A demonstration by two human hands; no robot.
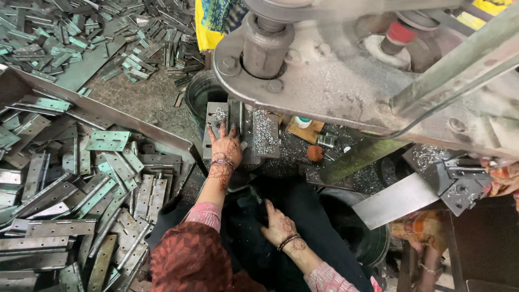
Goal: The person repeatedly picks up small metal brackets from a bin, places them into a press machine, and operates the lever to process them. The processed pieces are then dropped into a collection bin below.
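Workshop floor (146, 100), grey and gritty, shows bare only at 11 o'clock, btwn the metal heaps. Biggest thing: a grey press machine (346, 70) filling 12 to 3 o'clock, its thick round column (265, 46) standing over the work spot. Next, a heap of flat metal hinges (92, 189) from 8 to 10 o'clock, w/ a long steel strip (102, 111) as its upper edge; a second, looser hinge pile (70, 38) at 11. Dark bucket (197, 94) sits just left of the press bed. Steel jig block (240, 132) near centre, covered w/ bright metal shavings (265, 130).

Left hand (224, 146) lies flat on the jig, fingers spread apart, pressing a hinge plate (217, 114) under the column. Right hand (278, 224) at 6 o'clock rests on dark cloth in the lap; fingers curled loosely, can't tell if holding anything. Small orange ball-like lump (314, 153) and teal-capped bottle (303, 122) lie just right of the jig.
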